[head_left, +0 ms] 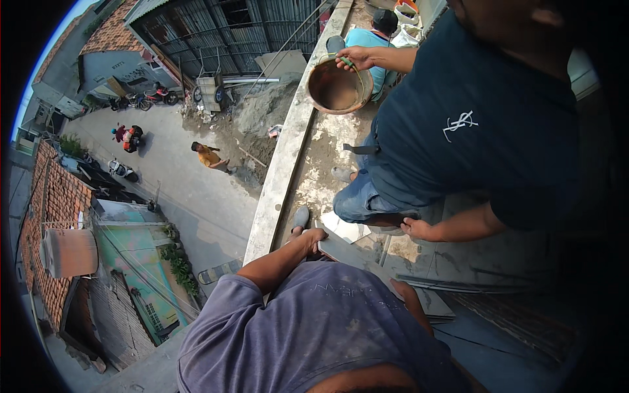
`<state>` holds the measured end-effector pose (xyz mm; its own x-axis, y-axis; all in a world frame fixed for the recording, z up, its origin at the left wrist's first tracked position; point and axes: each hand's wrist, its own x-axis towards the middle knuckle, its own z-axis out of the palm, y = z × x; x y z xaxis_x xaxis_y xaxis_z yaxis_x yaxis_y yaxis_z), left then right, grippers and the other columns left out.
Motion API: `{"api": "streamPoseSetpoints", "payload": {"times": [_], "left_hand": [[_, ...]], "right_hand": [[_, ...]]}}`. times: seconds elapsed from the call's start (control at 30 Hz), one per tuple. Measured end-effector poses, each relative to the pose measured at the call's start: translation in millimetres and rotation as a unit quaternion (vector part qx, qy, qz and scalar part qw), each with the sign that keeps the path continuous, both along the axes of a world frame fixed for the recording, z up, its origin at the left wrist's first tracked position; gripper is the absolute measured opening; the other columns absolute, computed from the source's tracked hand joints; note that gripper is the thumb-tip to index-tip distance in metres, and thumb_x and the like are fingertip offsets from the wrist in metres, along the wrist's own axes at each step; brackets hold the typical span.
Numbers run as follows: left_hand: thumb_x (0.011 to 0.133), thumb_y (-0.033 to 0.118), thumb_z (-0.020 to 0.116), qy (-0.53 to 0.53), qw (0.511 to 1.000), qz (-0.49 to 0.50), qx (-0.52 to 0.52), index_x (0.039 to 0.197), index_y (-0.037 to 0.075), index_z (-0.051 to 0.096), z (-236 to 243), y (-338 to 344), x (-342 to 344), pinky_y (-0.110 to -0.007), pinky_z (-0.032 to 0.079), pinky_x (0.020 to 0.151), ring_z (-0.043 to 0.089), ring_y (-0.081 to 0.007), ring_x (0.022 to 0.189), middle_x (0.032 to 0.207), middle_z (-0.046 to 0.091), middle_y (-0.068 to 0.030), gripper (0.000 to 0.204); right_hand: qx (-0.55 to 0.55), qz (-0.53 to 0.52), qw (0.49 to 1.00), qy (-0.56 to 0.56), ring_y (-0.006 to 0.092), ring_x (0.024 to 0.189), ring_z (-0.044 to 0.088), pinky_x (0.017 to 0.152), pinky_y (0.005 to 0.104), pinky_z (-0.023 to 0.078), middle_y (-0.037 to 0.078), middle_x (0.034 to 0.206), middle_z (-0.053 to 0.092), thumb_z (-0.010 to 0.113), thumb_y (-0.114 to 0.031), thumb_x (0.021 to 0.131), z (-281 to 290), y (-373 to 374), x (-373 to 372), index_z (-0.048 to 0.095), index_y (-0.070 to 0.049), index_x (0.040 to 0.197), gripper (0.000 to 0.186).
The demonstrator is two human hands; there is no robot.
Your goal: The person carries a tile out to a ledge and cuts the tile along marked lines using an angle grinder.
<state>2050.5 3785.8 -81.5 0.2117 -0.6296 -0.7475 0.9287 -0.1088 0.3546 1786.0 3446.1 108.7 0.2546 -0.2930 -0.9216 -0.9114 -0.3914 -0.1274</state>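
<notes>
A flat grey slab, like a tile (354, 256), lies slantwise in front of my chest. My left hand (314, 241) is closed around its left end. My right hand (401, 289) is at its other end, partly hidden by my shirt, and appears to grip the edge there. Beyond the slab, a co-worker in a dark shirt holds up a round bucket (339, 88) by its handle; its inside looks muddy brown. That person's other hand (419, 228) hangs low, to the right of my slab.
A concrete parapet (278, 187) runs along my left, with a drop to a street (177, 170) where a person in yellow stands. A second co-worker in light blue crouches behind the bucket. A white broken piece (344, 229) and stacked slabs (434, 304) lie near my feet.
</notes>
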Motion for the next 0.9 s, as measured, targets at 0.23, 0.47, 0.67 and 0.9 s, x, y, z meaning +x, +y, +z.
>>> {"api": "streamPoseSetpoints", "payload": {"times": [0.23,0.47,0.67,0.9], "left_hand": [[0.093,0.029,0.046,0.02,0.958,-0.198,0.208,0.1,-0.004,0.058,122,-45,23,-0.039,0.045,0.044,0.061,-0.0288,0.053,0.08,0.066,-0.0168,0.036],[0.096,0.033,0.034,-0.024,0.97,-0.157,0.187,0.094,-0.01,0.058,104,-34,13,-0.044,0.049,0.051,0.062,-0.0353,0.055,0.085,0.066,-0.0217,0.049],[0.095,0.032,0.032,-0.066,0.972,-0.13,0.186,0.086,-0.013,0.059,136,-58,6,-0.043,0.051,0.055,0.063,-0.0373,0.058,0.079,0.065,-0.0253,0.054],[0.095,0.028,0.038,-0.038,0.981,-0.036,0.187,0.101,-0.013,0.057,102,-41,-9,-0.04,0.052,0.062,0.066,-0.0328,0.07,0.087,0.066,-0.0223,0.046]], "right_hand": [[-0.004,-0.005,0.998,0.06,0.0358,0.12,0.05,0.1,0.0408,0.037,0.025,0.126,0.053,0.042,-0.066,0.084,-25,-10,0,0.056,0.003,0.121,0.08],[0.04,0.0,0.999,0.033,0.0373,0.115,0.053,0.095,0.0417,0.039,0.027,0.12,0.057,0.044,-0.068,0.082,-78,-37,-17,0.058,0.006,0.116,0.082],[0.012,-0.021,0.999,0.046,0.0357,0.11,0.057,0.092,0.0402,0.041,0.027,0.115,0.059,0.047,-0.067,0.082,-37,-30,-18,0.06,0.005,0.113,0.08],[0.028,0.01,0.999,-0.01,0.0369,0.11,0.057,0.093,0.0401,0.041,0.028,0.114,0.059,0.046,-0.066,0.083,5,-19,6,0.059,0.006,0.115,0.08]]}}
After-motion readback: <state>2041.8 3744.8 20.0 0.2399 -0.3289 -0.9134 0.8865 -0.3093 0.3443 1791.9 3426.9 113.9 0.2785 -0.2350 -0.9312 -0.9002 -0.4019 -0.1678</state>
